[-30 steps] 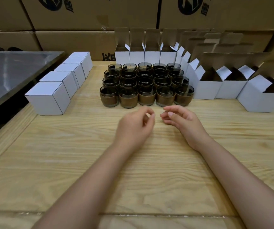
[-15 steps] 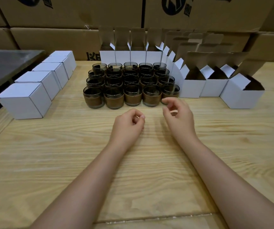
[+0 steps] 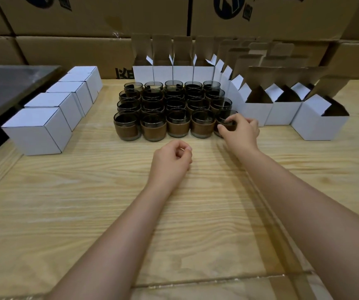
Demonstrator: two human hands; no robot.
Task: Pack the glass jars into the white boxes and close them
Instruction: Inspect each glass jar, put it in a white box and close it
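The right hand (image 3: 242, 131) reaches to the near right corner of the block of glass jars (image 3: 169, 105). Its grip is curled round the corner jar (image 3: 225, 123), which stands on the bench (image 3: 87, 202), though the hand hides most of it, so the hold looks light at best. The left hand (image 3: 172, 161) rests on the bench nearer in, its grip loosely curled and holding nothing. Open white boxes (image 3: 320, 124) line the far and right sides of the jars. Closed white boxes (image 3: 37, 131) sit in a row at left, beside a dark metal surface (image 3: 5, 87). Brown cartons (image 3: 87, 18) are stacked behind.
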